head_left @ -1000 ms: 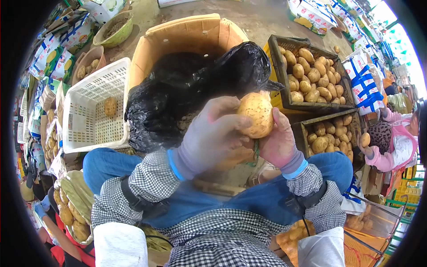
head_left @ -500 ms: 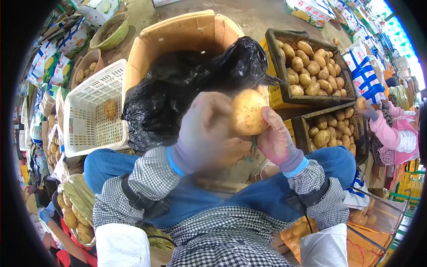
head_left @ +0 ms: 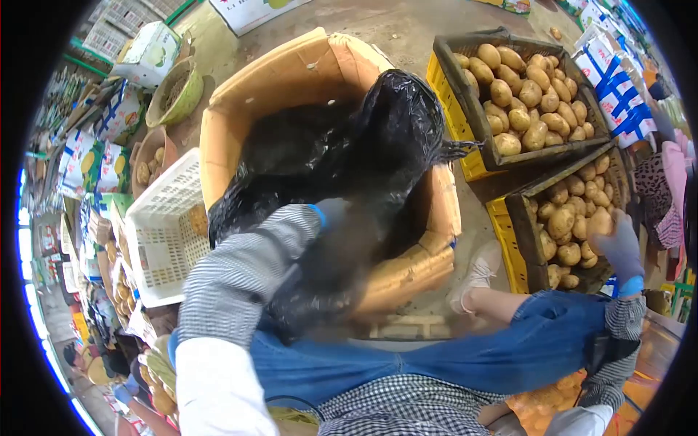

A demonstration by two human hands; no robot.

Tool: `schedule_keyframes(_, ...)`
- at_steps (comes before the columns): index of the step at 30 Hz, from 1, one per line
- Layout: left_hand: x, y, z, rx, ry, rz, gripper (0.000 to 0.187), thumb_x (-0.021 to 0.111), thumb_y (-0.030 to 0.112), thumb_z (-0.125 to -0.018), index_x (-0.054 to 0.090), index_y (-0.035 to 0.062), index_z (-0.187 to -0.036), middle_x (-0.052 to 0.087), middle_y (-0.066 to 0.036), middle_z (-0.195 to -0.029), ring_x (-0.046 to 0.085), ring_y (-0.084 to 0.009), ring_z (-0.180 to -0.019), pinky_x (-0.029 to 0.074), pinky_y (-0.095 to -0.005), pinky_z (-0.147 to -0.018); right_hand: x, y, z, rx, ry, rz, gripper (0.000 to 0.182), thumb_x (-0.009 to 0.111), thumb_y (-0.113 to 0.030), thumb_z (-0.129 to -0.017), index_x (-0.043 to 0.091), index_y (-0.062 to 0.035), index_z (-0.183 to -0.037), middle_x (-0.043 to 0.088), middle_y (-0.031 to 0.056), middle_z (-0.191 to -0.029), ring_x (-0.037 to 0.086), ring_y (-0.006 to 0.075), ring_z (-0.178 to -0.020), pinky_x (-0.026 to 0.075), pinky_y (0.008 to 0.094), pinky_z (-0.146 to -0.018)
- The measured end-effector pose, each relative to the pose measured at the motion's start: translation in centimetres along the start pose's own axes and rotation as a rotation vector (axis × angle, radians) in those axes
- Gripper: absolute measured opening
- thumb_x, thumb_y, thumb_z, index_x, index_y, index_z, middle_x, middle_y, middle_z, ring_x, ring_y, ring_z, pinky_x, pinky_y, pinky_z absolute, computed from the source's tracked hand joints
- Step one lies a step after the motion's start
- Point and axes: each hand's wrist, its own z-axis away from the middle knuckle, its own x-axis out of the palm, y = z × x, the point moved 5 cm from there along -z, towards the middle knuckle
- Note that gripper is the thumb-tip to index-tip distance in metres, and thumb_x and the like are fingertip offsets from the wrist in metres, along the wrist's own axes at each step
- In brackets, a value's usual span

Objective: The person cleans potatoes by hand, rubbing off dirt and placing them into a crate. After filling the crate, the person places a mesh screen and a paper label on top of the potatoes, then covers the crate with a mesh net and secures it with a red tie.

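My right hand (head_left: 622, 251), in a greyish glove with a blue cuff, is at the right edge of the lower wooden-framed crate (head_left: 520, 218). Its fingers close on a pale potato (head_left: 600, 224) above the other potatoes there. My left hand (head_left: 336, 213) is smeared by motion, low over the black plastic bag (head_left: 298, 138) that lines a large cardboard box (head_left: 233, 138). Its fingers are hidden, and I cannot see whether it holds anything.
Behind the lower crate, another crate (head_left: 465, 87) full of potatoes rests on a yellow one. A white plastic basket (head_left: 156, 232) with a potato stands left of the box. Printed cartons (head_left: 611, 80) and a person in pink (head_left: 675, 178) are at the right.
My hands, together around a potato in front of me before, are now apart. The left has gone down over the bag; the right has reached out to the lower crate. The view has shifted.
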Motion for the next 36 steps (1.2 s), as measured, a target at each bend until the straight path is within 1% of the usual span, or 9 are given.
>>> schedule_keyframes(3, -5.5, -3.1, -1.9, -0.253, -0.107, -0.427, 0.057, 0.066, 0.045, -0.079, 0.06, 0.0076, -0.123, 0.055, -0.023, -0.128, 0.058, -0.0383, -0.112, 0.048, -0.046, -0.096, 0.7, 2.3, 0.2, -0.05, 0.078, -0.072, 0.054, 0.069, -0.015, -0.083, 0.049, 0.0043, -0.129, 0.054, 0.021, -0.124, 0.056, 0.0319, -0.113, 0.045, 0.0344, -0.096)
schedule_keyframes(5, -16.5, -5.6, 1.4, -0.515, 0.308, -0.308, 0.065, 0.071, 0.051, -0.07, 0.061, 0.0054, -0.115, 0.056, -0.027, -0.123, 0.057, -0.0423, -0.112, 0.047, -0.0452, -0.097, 1.0, 1.4, -0.5, 0.028, -0.023, -0.302, 0.049, 0.064, -0.014, -0.089, 0.047, 0.003, -0.132, 0.055, 0.0185, -0.126, 0.057, 0.0281, -0.114, 0.045, 0.0339, -0.097)
schedule_keyframes(10, -34.1, -3.3, 10.9, -0.472, 0.569, -0.078, 0.029, 0.056, 0.026, -0.086, 0.068, 0.0058, -0.102, 0.068, -0.02, -0.098, 0.065, -0.0366, -0.091, 0.051, -0.0437, -0.083, 0.9, -0.1, -2.6, -0.06, 0.005, -0.481, 0.046, 0.057, -0.016, -0.097, 0.044, -0.0006, -0.138, 0.055, 0.014, -0.129, 0.055, 0.0212, -0.118, 0.043, 0.0311, -0.102)
schedule_keyframes(12, -32.4, 2.4, 11.1, -0.308, 0.617, -0.407, 0.029, 0.056, 0.029, -0.086, 0.067, 0.0074, -0.102, 0.068, -0.018, -0.096, 0.065, -0.0362, -0.091, 0.051, -0.0438, -0.082, 0.8, -1.0, -2.8, -0.088, 0.028, -0.521, 0.044, 0.057, -0.014, -0.096, 0.047, 0.0002, -0.137, 0.056, 0.0134, -0.129, 0.056, 0.0199, -0.116, 0.045, 0.0299, -0.099)
schedule_keyframes(15, -22.3, 3.8, 5.8, -0.366, 0.13, -0.366, 0.033, 0.06, 0.036, -0.085, 0.066, 0.0073, -0.1, 0.067, -0.016, -0.096, 0.064, -0.0361, -0.093, 0.051, -0.0452, -0.083, -0.3, -3.7, -2.2, -0.026, 0.008, -0.57, 0.041, 0.054, -0.017, -0.099, 0.049, -0.0014, -0.136, 0.059, 0.0115, -0.126, 0.058, 0.0171, -0.113, 0.047, 0.0277, -0.096)
schedule_keyframes(20, -4.8, -10.5, -5.5, -0.528, -0.262, -0.39, 0.047, 0.064, 0.04, -0.081, 0.066, 0.0017, -0.109, 0.065, -0.022, -0.114, 0.064, -0.0354, -0.104, 0.052, -0.0442, -0.086, -2.8, -2.1, -2.1, 0.004, 0.118, -0.602, 0.038, 0.051, -0.022, -0.101, 0.053, -0.0023, -0.134, 0.065, 0.0088, -0.117, 0.065, 0.0154, -0.1, 0.054, 0.0264, -0.085)
schedule_keyframes(26, -4.0, -9.6, -3.1, -0.572, -0.028, -0.07, 0.047, 0.064, 0.042, -0.08, 0.069, 0.0042, -0.107, 0.064, -0.023, -0.113, 0.063, -0.036, -0.105, 0.051, -0.0425, -0.09, -4.9, -5.3, -0.9, -0.16, 0.236, -0.765, 0.039, 0.046, -0.025, -0.102, 0.055, -0.0015, -0.131, 0.065, 0.0112, -0.115, 0.066, 0.0183, -0.099, 0.055, 0.03, -0.083)
schedule_keyframes(29, -12.1, 0.1, 3.2, -0.294, 0.521, 0.157, 0.077, 0.08, 0.036, -0.071, 0.045, -0.0002, -0.129, 0.056, -0.019, -0.122, 0.058, -0.0321, -0.111, 0.047, -0.0385, -0.097, -5.3, -7.6, -0.5, -0.181, 0.183, -0.967, 0.039, 0.044, -0.026, -0.102, 0.056, -0.0003, -0.129, 0.064, 0.0131, -0.116, 0.065, 0.0198, -0.1, 0.055, 0.0319, -0.084)
schedule_keyframes(36, -17.4, 13.9, 14.4, 0.224, 0.577, 1.173, 0.072, 0.079, 0.006, -0.074, 0.036, 0.006, -0.132, 0.055, -0.012, -0.122, 0.056, -0.0182, -0.11, 0.048, -0.0328, -0.095, -6.0, -22.9, 4.0, -0.455, -0.213, -1.213, 0.038, 0.061, -0.014, -0.089, 0.059, 0.0006, -0.124, 0.065, 0.0112, -0.114, 0.065, 0.0185, -0.099, 0.053, 0.0306, -0.085)
